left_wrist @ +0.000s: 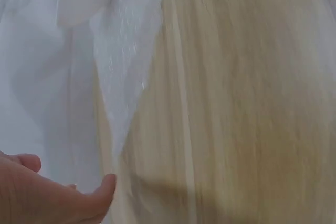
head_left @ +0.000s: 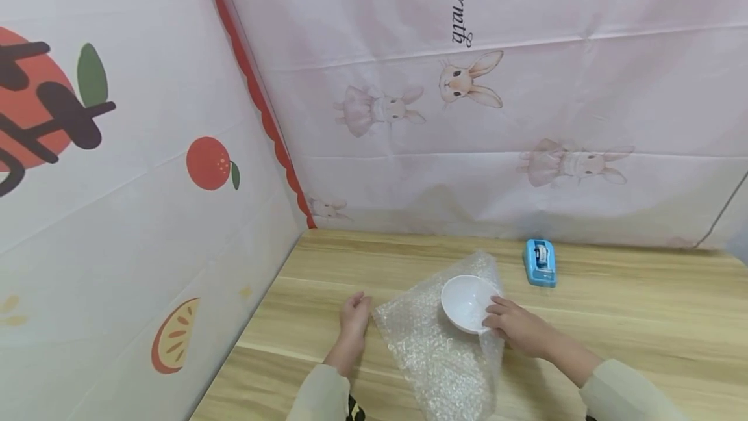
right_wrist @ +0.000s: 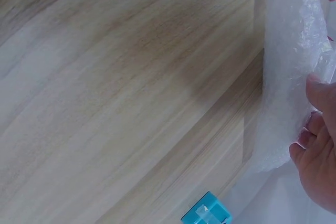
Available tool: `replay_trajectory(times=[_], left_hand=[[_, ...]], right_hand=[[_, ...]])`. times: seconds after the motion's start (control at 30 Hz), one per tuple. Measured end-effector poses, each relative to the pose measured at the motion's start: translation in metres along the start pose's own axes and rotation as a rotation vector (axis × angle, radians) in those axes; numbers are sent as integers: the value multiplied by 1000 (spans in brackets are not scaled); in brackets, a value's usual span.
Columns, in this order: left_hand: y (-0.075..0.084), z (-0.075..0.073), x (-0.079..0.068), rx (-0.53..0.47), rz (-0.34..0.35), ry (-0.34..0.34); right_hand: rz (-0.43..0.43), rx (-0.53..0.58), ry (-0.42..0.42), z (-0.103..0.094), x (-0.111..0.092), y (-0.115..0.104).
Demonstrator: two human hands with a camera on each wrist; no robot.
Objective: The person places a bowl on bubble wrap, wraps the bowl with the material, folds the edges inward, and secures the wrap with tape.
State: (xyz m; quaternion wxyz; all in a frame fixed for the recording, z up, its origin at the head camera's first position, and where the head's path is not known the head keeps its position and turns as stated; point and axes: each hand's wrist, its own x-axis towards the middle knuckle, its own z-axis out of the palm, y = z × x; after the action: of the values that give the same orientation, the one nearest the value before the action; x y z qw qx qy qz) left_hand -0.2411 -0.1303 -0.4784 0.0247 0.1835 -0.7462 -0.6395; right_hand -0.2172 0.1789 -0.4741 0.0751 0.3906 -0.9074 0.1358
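Note:
A white bowl (head_left: 467, 304) sits on a sheet of bubble wrap (head_left: 432, 349) that lies at an angle on the wooden table. My right hand (head_left: 517, 327) pinches the sheet's right edge, raised against the bowl's right side. In the right wrist view, the thumb and curled fingers of the right hand (right_wrist: 320, 135) press on the lifted bubble wrap (right_wrist: 289, 77). My left hand (head_left: 354, 320) lies on the table by the sheet's left corner. The left wrist view has a fingertip of the left hand (left_wrist: 63, 195) just below the bubble wrap's corner (left_wrist: 123, 103), thumb spread apart.
A blue tape dispenser (head_left: 540, 263) stands on the wooden table (head_left: 631, 304), behind and right of the bowl. A pink-white sheet with rabbit prints (head_left: 526, 102) hangs along the back edge. A fruit-printed sheet (head_left: 222, 245) borders the left side.

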Motion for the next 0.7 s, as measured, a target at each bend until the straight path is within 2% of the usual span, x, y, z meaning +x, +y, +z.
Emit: replay_trajectory(times=[0.13,0.3,0.7], left_hand=[[-2,-8,1,-18,-52,-36],[-2,-9,-1,-126,-108,-90],[-5,1,2,-191,-153,-97]], right_hand=[[3,7,3,-1,-1,-1],[-12,-2,20,-1,-1,-1],[33,25,-17,2,0,1]])
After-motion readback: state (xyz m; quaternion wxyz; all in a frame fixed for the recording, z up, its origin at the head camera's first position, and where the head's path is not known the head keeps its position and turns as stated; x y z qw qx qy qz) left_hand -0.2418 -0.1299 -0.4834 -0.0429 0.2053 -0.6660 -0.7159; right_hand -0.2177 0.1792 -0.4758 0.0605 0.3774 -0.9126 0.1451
